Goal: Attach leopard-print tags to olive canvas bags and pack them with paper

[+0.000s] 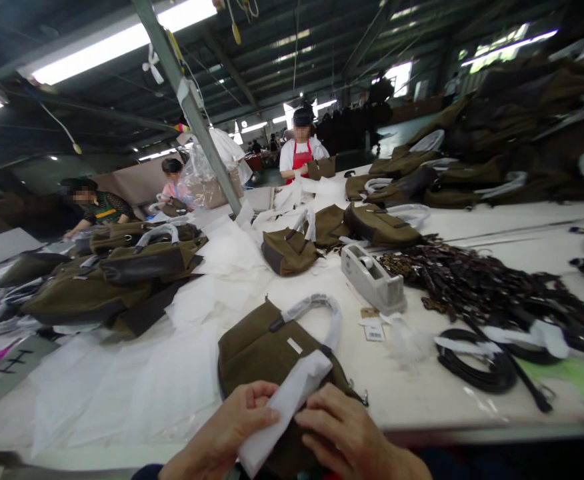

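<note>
A folded strip of white paper is between my two hands, slanting from lower left to upper right. My left hand pinches its left edge between thumb and fingers. My right hand has its bent fingers closed on the strip's right edge. Right behind them, an olive-green handbag lies on the white table, its handle wrapped in white material standing up at the back. A small white label sits on the bag's side, and a metal clasp shows at its right end.
Stacked olive bags lie at left, beside thin white sheets. A grey tape dispenser, a tag, dark straps with chains and a coiled black strap are at right. A person in a red apron is across the table.
</note>
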`<state>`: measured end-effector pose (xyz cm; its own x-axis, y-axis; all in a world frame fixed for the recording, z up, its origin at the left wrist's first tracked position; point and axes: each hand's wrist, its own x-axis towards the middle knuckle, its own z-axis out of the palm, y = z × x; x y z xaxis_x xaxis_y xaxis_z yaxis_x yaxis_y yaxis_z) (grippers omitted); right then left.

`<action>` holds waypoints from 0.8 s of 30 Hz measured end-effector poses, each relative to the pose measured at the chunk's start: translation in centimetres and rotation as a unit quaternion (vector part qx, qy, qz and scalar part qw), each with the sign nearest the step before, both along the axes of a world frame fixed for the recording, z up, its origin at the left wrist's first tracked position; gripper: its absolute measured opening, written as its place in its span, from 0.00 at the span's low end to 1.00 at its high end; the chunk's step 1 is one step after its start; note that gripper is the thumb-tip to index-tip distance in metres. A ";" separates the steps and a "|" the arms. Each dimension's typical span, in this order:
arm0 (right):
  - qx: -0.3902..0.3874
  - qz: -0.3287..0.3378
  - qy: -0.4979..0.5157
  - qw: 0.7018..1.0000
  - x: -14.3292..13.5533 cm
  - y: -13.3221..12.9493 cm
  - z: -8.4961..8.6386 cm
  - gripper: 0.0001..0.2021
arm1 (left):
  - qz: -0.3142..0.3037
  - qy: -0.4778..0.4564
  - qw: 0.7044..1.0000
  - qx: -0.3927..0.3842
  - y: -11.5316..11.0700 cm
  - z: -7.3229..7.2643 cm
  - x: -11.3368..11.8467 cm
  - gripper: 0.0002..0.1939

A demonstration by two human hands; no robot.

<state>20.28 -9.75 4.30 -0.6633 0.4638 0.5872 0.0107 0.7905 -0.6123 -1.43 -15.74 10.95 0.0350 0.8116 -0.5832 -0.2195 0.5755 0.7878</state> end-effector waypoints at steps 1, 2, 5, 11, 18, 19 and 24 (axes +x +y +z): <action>-0.099 0.022 -0.021 0.995 0.9 -0.6 -0.7 0.10 | 0.006 0.002 1.000 -0.004 0.0 0.1 0.1 0.24; -0.218 0.053 -0.053 0.973 1.6 -1.2 -1.6 0.15 | 0.010 0.007 1.000 -0.007 0.1 0.2 0.2 0.24; -0.534 0.130 -0.130 0.825 2.4 -3.0 -4.4 0.29 | 0.018 0.023 0.999 -0.014 0.2 0.5 0.5 0.24; -0.742 0.040 -0.010 0.670 -1.9 -4.0 -4.5 0.40 | 0.029 0.036 0.999 -0.006 -0.1 0.6 0.9 0.26; -0.604 -0.095 0.065 0.788 0.0 4.8 -0.5 0.22 | 0.129 0.002 0.990 0.064 3.7 -0.1 5.1 0.27; -0.592 -0.113 0.052 0.796 0.6 5.9 -0.7 0.22 | 0.142 -0.012 0.987 0.070 4.4 -0.5 5.8 0.26; -0.578 -0.105 -0.005 0.809 2.6 5.3 -2.6 0.22 | 0.186 -0.024 0.980 0.065 6.5 -3.1 7.3 0.23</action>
